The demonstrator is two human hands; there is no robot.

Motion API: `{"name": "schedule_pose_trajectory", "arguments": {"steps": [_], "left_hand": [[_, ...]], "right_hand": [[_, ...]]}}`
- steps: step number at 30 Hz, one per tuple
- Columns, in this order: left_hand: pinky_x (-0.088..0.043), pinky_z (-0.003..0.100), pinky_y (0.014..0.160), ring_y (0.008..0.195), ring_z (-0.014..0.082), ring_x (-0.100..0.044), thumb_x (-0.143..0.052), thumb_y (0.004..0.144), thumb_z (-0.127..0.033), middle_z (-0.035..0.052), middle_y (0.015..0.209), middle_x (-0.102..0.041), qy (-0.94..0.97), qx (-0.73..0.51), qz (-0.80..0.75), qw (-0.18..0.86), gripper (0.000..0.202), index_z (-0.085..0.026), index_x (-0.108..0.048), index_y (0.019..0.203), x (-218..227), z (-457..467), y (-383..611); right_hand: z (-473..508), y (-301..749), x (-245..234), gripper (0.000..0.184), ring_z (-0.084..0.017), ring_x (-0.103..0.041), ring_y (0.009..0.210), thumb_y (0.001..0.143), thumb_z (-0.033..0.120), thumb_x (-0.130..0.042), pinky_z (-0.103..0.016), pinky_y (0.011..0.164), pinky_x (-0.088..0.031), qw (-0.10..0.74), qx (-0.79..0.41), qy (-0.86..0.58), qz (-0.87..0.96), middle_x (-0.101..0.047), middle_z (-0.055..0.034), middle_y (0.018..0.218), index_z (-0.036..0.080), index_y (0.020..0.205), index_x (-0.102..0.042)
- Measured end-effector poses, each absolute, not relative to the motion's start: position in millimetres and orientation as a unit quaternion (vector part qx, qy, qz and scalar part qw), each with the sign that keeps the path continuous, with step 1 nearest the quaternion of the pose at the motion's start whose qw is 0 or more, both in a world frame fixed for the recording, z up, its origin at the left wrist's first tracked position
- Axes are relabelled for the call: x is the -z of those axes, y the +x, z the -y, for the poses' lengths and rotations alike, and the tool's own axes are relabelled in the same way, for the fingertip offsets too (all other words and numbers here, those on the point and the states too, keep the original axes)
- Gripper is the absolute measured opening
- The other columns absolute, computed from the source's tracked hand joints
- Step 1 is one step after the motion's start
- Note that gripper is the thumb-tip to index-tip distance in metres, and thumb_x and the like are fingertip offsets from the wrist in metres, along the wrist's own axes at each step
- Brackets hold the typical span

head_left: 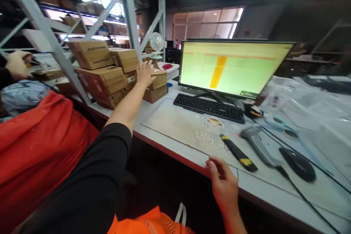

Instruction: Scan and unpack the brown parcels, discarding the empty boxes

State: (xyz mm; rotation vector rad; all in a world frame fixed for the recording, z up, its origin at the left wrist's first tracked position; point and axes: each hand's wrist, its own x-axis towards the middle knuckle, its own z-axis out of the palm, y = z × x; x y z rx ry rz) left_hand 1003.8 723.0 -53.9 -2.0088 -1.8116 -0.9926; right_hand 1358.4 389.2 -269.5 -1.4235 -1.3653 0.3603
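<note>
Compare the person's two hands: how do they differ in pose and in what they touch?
The left hand reaches far out, fingers spread, onto a small cardboard box in the stack; the right hand stays near, loosely curled at the desk edge, beside the black-and-yellow knife. Neither grips anything.

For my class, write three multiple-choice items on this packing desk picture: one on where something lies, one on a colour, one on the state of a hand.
1. Where does the keyboard lie?
A. in front of the monitor
B. on the cardboard boxes
C. under the desk

2. What colour is the stripe down the screen?
A. blue
B. orange
C. black

3. What is the left hand doing?
A. gripping the mouse
B. typing
C. reaching out, open, to the boxes

Answers:
1 A, the keyboard sits just below the screen on the desk.
2 B, an orange band runs down the pale green screen.
3 C, the arm is stretched out with fingers spread at the stack, while the right hand rests open at the desk edge.
</note>
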Motion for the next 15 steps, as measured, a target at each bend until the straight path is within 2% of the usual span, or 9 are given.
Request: {"name": "schedule_pose_trajectory", "arguments": {"steps": [3, 6, 9, 12, 15], "left_hand": [[-0.013, 0.069, 0.129, 0.162, 0.0476, -0.01, -0.09, 0.077, -0.055, 0.0203, 0.177, -0.016, -0.702, 0.314, 0.627, 0.123, 0.12, -0.018, -0.024, 0.17, 57, -745, 1000], [-0.016, 0.076, 0.126, 0.162, 0.0499, -0.011, -0.093, 0.073, -0.056, 0.0238, 0.175, -0.021, -0.731, 0.246, 0.631, 0.078, 0.126, -0.018, -0.024, 0.171, 74, -758, 1020], [-0.027, 0.074, 0.123, 0.162, 0.0465, -0.012, -0.094, 0.075, -0.044, 0.0245, 0.175, -0.021, -0.716, 0.227, 0.653, 0.101, 0.124, -0.022, -0.02, 0.172, 97, -754, 1029], [-0.023, 0.076, 0.124, 0.164, 0.046, -0.005, -0.096, 0.072, -0.029, 0.0218, 0.177, -0.013, -0.716, 0.194, 0.655, 0.147, 0.126, -0.03, -0.019, 0.172, 111, -746, 1028], [-0.024, 0.069, 0.127, 0.162, 0.0454, -0.015, -0.094, 0.073, -0.021, 0.0231, 0.173, -0.022, -0.727, 0.21, 0.633, 0.164, 0.12, -0.026, -0.026, 0.171, 113, -742, 1022]], "right_hand": [[-396, 1346, 291, 0.019, -0.035, -0.077, 0.094, 0.102, 0.048, -0.055, -0.057, 0.086, -0.067, 0.52, -0.123, -0.591, 0.605, -0.077, -0.0083, 0.101, 0.036, 0.108, -0.069], [-394, 1347, 301, 0.015, -0.033, -0.077, 0.091, 0.102, 0.039, -0.057, -0.052, 0.083, -0.068, 0.523, -0.062, -0.564, 0.636, -0.077, -0.0069, 0.101, 0.036, 0.108, -0.069], [-395, 1350, 300, 0.01, -0.025, -0.078, 0.079, 0.101, 0.03, -0.062, -0.038, 0.073, -0.069, 0.558, 0.024, -0.523, 0.643, -0.078, -0.0038, 0.092, 0.029, 0.104, -0.071], [-401, 1347, 297, 0.009, -0.018, -0.077, 0.076, 0.101, 0.023, -0.063, -0.027, 0.075, -0.066, 0.572, 0.076, -0.489, 0.654, -0.077, -0.0022, 0.089, 0.022, 0.101, -0.072], [-405, 1341, 295, 0.01, -0.017, -0.076, 0.077, 0.101, 0.024, -0.063, -0.025, 0.077, -0.064, 0.577, 0.078, -0.478, 0.658, -0.077, -0.0023, 0.089, 0.02, 0.099, -0.072]]}}
